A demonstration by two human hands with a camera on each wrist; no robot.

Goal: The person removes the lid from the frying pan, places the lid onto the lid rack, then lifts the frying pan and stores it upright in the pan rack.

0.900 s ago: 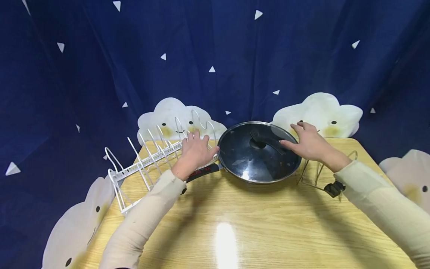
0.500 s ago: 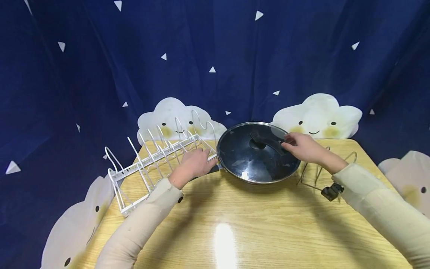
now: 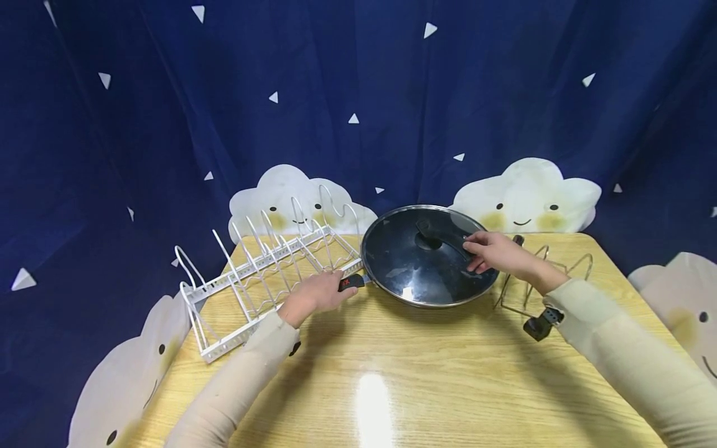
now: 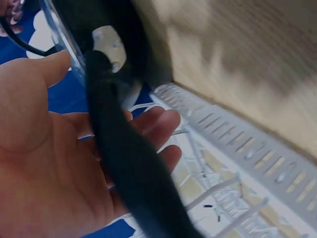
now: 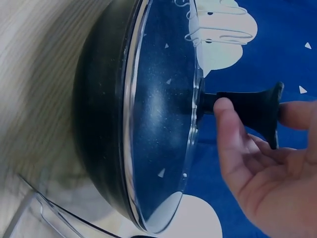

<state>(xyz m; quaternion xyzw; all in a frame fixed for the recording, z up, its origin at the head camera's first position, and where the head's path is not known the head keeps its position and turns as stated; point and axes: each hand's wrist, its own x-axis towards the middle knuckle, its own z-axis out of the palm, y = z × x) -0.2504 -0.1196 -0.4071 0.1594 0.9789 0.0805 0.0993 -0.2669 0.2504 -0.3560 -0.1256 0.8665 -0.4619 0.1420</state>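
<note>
A black wok [image 5: 99, 109] with a glass lid [image 3: 403, 270] sits on the wooden table, its handle [image 4: 124, 144] pointing left. My left hand [image 3: 316, 292] is over this handle; in the left wrist view the handle crosses before the palm, with fingers loosely bent beyond it and the thumb standing apart. At the black lid handle [image 5: 247, 106], my right hand [image 3: 495, 254] has its fingers spread either side, one fingertip overlapping the stem in the right wrist view. The left hand's fingertips are hidden in the head view.
Left of the wok stands a white wire rack [image 3: 224, 345] with upright dividers, its end rail close by the wok handle. A thin metal wire stand [image 3: 512, 308] is to the right, partly behind the right forearm. A dark blue curtain [image 3: 358, 74] hangs behind the table.
My left hand has come down and nearer, from above the rack to the wok handle. My right hand has lowered from over the lid's right side to the end of the lid handle.
</note>
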